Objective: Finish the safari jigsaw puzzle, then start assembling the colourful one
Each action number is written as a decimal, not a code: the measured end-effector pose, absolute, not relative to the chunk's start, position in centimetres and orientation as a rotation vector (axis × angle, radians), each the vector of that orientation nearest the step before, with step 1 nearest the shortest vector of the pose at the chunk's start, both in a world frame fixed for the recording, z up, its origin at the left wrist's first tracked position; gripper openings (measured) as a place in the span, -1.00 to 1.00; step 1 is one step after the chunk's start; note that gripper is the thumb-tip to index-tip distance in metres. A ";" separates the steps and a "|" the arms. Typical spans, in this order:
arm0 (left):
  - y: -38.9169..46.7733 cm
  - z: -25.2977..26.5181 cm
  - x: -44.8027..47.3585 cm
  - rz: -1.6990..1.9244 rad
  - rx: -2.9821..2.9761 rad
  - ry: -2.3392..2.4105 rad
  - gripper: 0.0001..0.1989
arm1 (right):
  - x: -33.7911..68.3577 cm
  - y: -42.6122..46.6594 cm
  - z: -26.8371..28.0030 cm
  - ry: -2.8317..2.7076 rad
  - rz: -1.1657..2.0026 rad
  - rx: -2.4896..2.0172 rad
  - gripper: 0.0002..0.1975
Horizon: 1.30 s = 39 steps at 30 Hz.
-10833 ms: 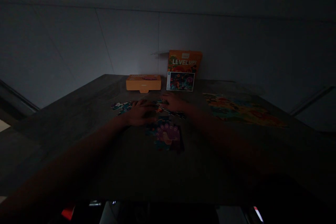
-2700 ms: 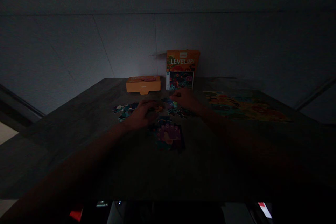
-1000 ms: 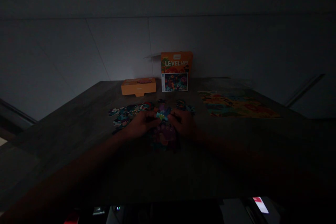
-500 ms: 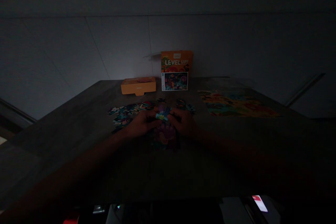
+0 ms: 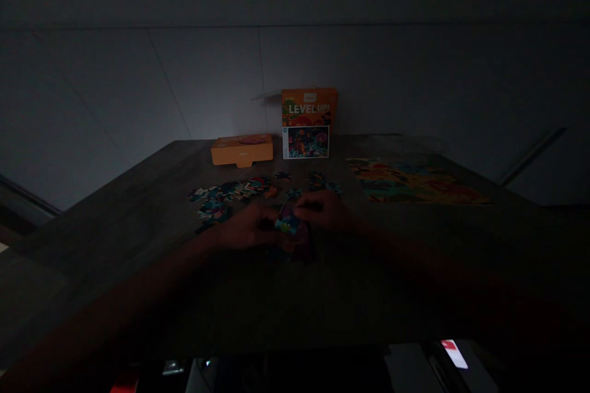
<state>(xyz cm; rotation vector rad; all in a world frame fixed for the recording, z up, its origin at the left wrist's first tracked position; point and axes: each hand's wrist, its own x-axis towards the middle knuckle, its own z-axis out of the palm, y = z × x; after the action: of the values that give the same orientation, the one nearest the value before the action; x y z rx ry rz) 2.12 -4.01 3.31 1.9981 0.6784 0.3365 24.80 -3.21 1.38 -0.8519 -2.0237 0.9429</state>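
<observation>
In dim light, a blue-green jigsaw puzzle piece with a yellow patch point(image 5: 286, 225) is between my two hands. My left hand point(image 5: 249, 225) pinches it from the left. Closed fingers of my right hand point(image 5: 322, 209) are at its upper right edge; their exact contact is hard to make out. Below the held piece lies a joined purple section of puzzle point(image 5: 302, 247) on the table, partly covered by the piece and my left fingers. Loose puzzle pieces point(image 5: 237, 189) are heaped beyond my left hand, and a few more point(image 5: 317, 180) lie beyond my right.
An orange "LEVEL UP!" box point(image 5: 310, 107) stands against the wall at the back of the grey table point(image 5: 120, 215). To its left is a low orange box point(image 5: 243, 152). A colourful flat puzzle picture point(image 5: 419, 183) lies on the right. A lit screen point(image 5: 454, 354) shows below the table edge.
The blue-green piece has come down toward me, over the purple section. My left hand has lowered with it, while my right hand has barely shifted.
</observation>
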 end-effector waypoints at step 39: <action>-3.5 1.5 3.0 0.330 2.376 0.239 -0.81 | 26.6 -3.5 3.1 -2.825 1.478 -1.333 -0.56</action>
<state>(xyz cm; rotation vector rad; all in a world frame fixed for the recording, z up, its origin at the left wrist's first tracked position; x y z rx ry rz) 3.01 -3.49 1.53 2.3758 0.2392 0.3300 26.63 -3.53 3.08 -1.3331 -2.8254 1.4781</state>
